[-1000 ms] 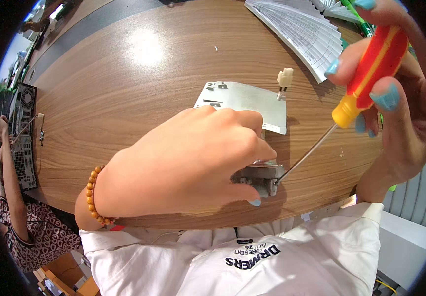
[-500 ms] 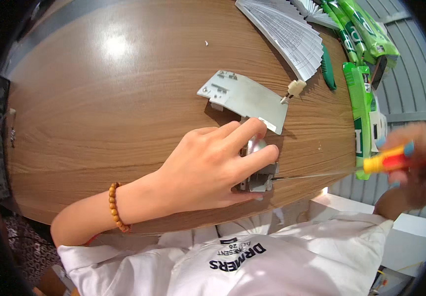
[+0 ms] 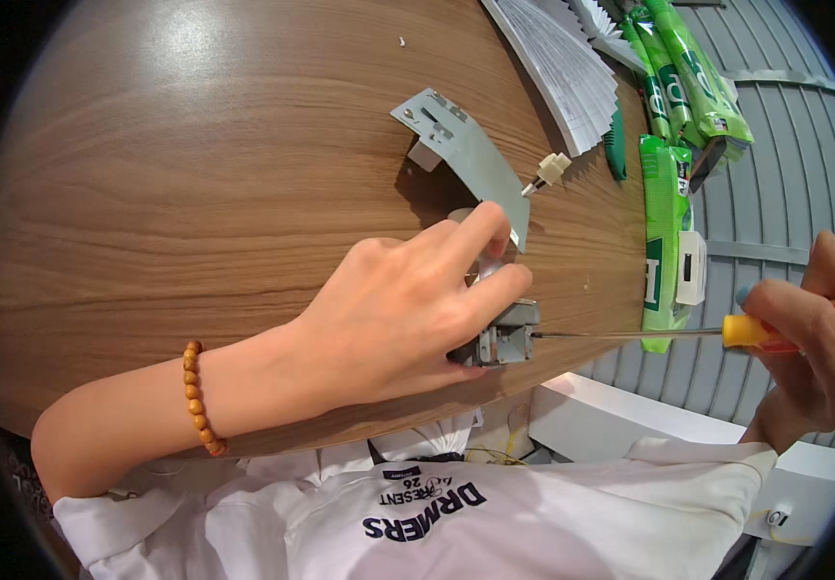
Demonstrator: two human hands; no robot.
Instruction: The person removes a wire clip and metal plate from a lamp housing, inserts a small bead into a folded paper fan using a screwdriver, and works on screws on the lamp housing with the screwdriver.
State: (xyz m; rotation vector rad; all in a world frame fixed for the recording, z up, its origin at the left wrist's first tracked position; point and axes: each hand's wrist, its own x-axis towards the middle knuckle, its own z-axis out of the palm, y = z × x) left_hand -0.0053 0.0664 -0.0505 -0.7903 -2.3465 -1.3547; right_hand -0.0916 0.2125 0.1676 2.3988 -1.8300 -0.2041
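Note:
My left hand [image 3: 393, 304] is closed over a small grey metal assembly [image 3: 506, 340] at the table's near edge, pressing it from above; its underside and part of its middle are hidden. A flat grey metal plate [image 3: 485, 164] with small raised fittings extends away from it, tilted, with one side raised off the wood. A cream plug connector [image 3: 553, 168] on short leads sits by the plate's right corner. At the far right, my right hand [image 3: 804, 333] grips the yellow-and-red handle of a long screwdriver [image 3: 630, 334]. Its tip meets the right face of the assembly.
Along the table's right edge lie green packets [image 3: 664, 242], with a small white box [image 3: 691, 268] against one. A pleated paper fan [image 3: 572, 87] and a green comb [image 3: 615, 145] rest at the far right. The brown wooden table [image 3: 195, 174] curves round in front of me.
The plate has tipped more steeply, and the assembly has turned slightly under my left hand. My right fingers have shifted on the screwdriver handle. The whole view has moved a little.

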